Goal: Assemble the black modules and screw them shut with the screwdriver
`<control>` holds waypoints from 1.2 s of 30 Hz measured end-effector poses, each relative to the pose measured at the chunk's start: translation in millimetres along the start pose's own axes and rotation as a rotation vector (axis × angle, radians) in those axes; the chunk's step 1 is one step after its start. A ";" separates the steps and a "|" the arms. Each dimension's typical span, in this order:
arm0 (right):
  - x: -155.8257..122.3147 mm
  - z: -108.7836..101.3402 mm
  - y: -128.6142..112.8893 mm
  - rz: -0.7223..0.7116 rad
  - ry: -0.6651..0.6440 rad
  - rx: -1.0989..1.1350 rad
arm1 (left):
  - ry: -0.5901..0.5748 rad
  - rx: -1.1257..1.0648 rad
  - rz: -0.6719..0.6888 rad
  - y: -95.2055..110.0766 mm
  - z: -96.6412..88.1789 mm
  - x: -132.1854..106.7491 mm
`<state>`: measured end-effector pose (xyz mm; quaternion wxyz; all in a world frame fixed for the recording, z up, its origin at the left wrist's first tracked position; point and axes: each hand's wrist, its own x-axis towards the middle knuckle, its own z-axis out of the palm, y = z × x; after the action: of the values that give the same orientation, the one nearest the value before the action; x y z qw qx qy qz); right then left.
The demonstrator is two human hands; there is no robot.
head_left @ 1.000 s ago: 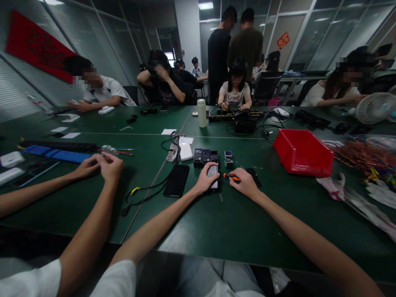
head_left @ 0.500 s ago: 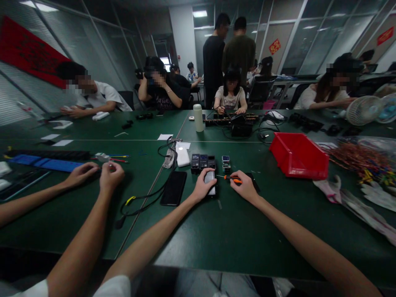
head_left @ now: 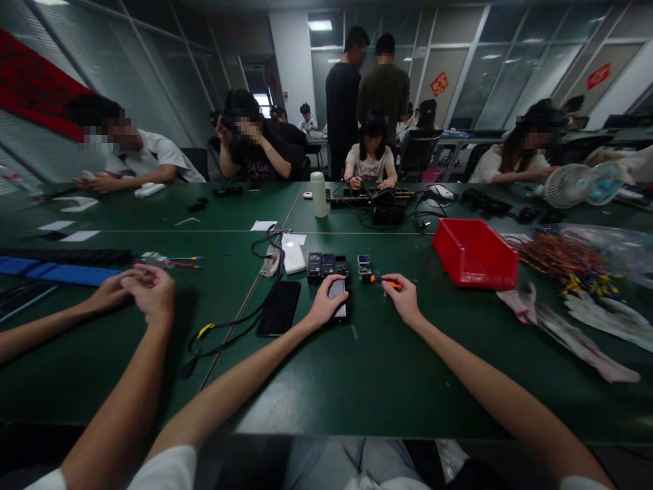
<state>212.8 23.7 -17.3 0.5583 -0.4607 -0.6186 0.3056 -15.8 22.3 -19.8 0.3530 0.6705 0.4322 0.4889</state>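
My left hand [head_left: 323, 304] rests on a small dark device with a grey face [head_left: 337, 298] lying on the green table [head_left: 357, 367], fingers curled over it. An orange-handled screwdriver [head_left: 383, 280] is pinched in my right hand [head_left: 403, 299], its tip toward a small blue-topped module [head_left: 364, 266]. A row of dark modules [head_left: 326, 265] sits just beyond my left hand.
A black phone [head_left: 278, 308] and a black cable [head_left: 224, 333] lie left of my hands. A neighbour's two hands [head_left: 135, 289] work at the left. A red bin [head_left: 474, 253], coloured wires [head_left: 561, 262], white gloves [head_left: 576, 320] lie right. Several people sit opposite.
My right hand has moved the screwdriver forward toward the blue-topped module. My left hand stays on the device. The view has shifted slightly right.
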 end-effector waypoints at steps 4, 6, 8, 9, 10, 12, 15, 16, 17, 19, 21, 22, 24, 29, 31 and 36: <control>-0.7 6.0 -0.3 -0.029 -0.023 0.015 | -0.005 -0.005 0.041 -1.3 -0.7 0.6; -2.7 8.0 -1.2 -0.042 -0.033 0.009 | 0.000 -0.012 0.063 -1.4 -0.2 1.0; -6.2 8.4 -2.8 -0.065 -0.032 -0.007 | 0.009 -0.013 0.066 -1.7 -0.3 1.2; -8.4 8.0 -3.8 -0.081 -0.037 -0.016 | 0.013 -0.014 0.063 -2.0 -0.6 1.3; -10.7 7.3 -4.8 -0.095 -0.050 -0.021 | 0.019 -0.016 0.057 -2.4 -0.9 1.4; -14.7 6.1 -6.4 -0.109 -0.072 -0.011 | 0.027 -0.024 0.043 -3.3 -1.2 1.7; -16.5 6.2 -6.5 -0.088 -0.084 0.017 | 0.034 -0.040 0.017 -4.1 -0.6 2.4; -15.8 6.8 -5.9 -0.063 -0.077 0.028 | 0.035 -0.046 0.009 -4.1 -0.2 2.6; -14.7 7.6 -5.0 -0.030 -0.071 0.042 | 0.037 -0.052 0.003 -3.9 0.1 2.8; -12.0 9.2 -3.1 0.052 -0.066 0.083 | 0.041 -0.059 -0.006 -3.1 0.6 3.1; -9.7 10.2 -1.6 0.114 -0.077 0.130 | 0.047 -0.061 -0.019 -2.1 1.0 3.5; -8.9 10.3 -1.0 0.134 -0.088 0.151 | 0.050 -0.061 -0.026 -1.7 1.1 3.7; -7.8 9.8 0.4 0.161 -0.106 0.190 | 0.051 -0.058 -0.035 -1.3 1.5 4.2; -5.0 7.7 5.1 0.226 -0.078 0.280 | 0.030 -0.057 -0.040 -3.7 2.2 6.0; -3.7 7.5 6.9 0.247 -0.056 0.310 | 0.023 -0.052 -0.043 -4.6 1.8 6.6; -0.1 7.9 12.0 0.276 -0.011 0.352 | 0.020 -0.039 -0.045 -4.0 -0.2 7.6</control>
<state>207.9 29.3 -29.6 0.5795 -0.4348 -0.4897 0.4851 -15.8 30.9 -20.7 0.3723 0.6488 0.4411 0.4958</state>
